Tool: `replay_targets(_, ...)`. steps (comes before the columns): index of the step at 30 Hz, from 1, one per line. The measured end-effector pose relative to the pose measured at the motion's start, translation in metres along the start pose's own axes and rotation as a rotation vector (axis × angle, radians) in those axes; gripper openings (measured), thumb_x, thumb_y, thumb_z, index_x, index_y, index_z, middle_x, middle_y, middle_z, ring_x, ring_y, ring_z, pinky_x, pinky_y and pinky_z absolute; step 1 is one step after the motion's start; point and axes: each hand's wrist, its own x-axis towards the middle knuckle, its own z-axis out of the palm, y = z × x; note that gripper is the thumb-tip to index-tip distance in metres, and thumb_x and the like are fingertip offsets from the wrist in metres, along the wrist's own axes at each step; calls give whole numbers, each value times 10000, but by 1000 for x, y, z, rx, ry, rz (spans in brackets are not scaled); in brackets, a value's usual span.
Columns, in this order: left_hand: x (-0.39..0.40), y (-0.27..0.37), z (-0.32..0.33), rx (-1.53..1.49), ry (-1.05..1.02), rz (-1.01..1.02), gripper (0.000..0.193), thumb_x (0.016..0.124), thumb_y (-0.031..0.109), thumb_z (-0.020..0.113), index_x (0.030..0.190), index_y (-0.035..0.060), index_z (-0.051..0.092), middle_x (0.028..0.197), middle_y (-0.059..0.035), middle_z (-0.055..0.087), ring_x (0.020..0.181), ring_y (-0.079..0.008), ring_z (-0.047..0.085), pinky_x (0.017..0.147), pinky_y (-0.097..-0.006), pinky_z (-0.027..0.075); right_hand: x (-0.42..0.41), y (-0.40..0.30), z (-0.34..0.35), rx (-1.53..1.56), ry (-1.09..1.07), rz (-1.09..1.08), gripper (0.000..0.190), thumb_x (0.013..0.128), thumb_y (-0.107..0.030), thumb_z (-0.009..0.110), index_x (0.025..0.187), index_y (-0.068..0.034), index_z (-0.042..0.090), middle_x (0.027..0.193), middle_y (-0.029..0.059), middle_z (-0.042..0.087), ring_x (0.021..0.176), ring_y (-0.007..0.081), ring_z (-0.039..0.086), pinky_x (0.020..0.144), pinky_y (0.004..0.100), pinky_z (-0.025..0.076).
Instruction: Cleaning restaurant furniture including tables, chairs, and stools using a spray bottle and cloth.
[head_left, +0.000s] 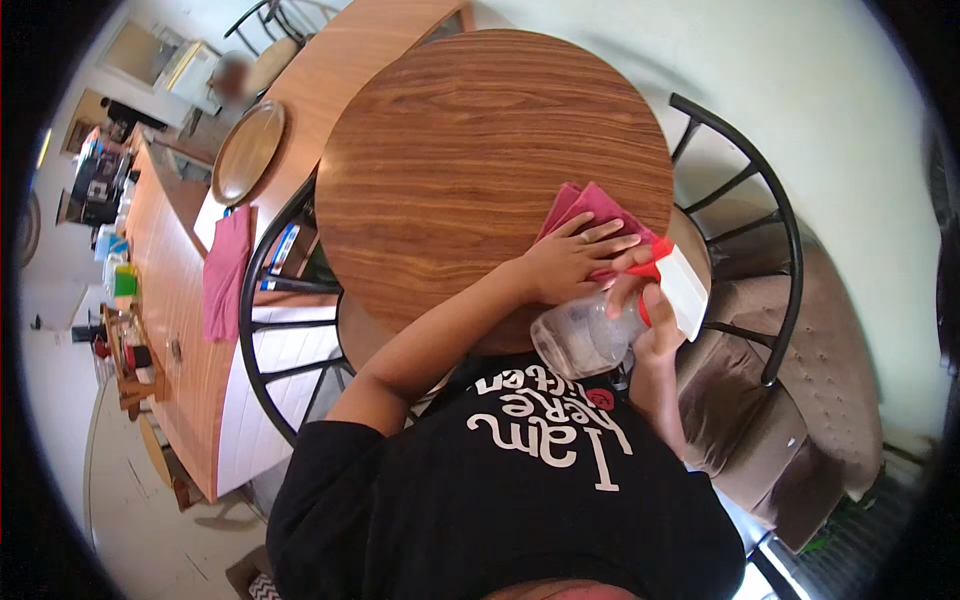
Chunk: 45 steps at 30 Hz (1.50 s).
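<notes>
A round wood-grain table (480, 165) stands before me. On its lower right part lies a folded dark pink cloth (600, 202), with my left hand (577, 259) flat on top of it, fingers spread. In my right hand (652, 307) is a clear plastic spray bottle (577, 337) with a white and red trigger head, gripped at the neck just beside the left hand. The bottle is tilted and holds what looks like clear liquid. Its nozzle end is partly hidden by my fingers.
Black metal-backed chairs stand at the table's left (262, 360) and right (791, 225). A long wooden counter (180, 367) at left bears a round tray (249, 154), another pink cloth (226, 274) and a wooden rack (135, 356). A padded brown sofa (817, 352) is at right.
</notes>
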Motion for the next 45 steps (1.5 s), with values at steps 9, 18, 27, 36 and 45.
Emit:
replay_targets(9, -130, 66, -47, -80, -21, -291, 505, 997, 361, 514, 1496, 294, 477, 1629, -17, 331, 1527, -256, 236, 1238, -500, 128, 10, 2, 4, 252, -540, -102, 394, 928, -232, 676, 1115, 109, 616, 1001, 261, 650, 602, 202, 661, 562, 277, 543)
replay_targets(18, -196, 91, -56, 63, 35, -603, 516, 994, 323, 513, 1507, 327, 461, 1632, -4, 328, 1527, -244, 244, 1236, -501, 119, 7, -6, 13, 253, -420, 44, 435, 899, -245, 750, 1104, 116, 619, 1009, 263, 641, 632, 211, 661, 560, 275, 547)
replay_targets(27, -238, -12, -83, 306, 364, -1026, 505, 1020, 323, 481, 1522, 317, 436, 1645, 0, 300, 1526, -263, 237, 1225, -526, 126, -1, -14, 19, 225, -418, 95, 444, 894, -262, 766, 1105, 106, 635, 1013, 232, 656, 678, 202, 662, 589, 292, 550)
replay_targets(36, -164, 60, -38, 301, 103, -781, 666, 970, 370, 525, 1585, 217, 320, 1682, -87, 175, 1554, -332, 119, 1215, -591, 41, 1, -33, 4, -21, -209, 96, 608, 854, -447, 787, 1026, 116, 635, 951, 233, 661, 582, 209, 627, 500, 278, 507)
replay_targets(45, -63, 27, -4, 168, 184, -240, 635, 907, 359, 572, 1518, 247, 441, 1631, -83, 310, 1510, -339, 259, 1196, -625, 141, 9, -29, 2, 6, -306, 21, 515, 904, -349, 752, 1092, 110, 618, 980, 214, 677, 647, 182, 634, 624, 307, 512)
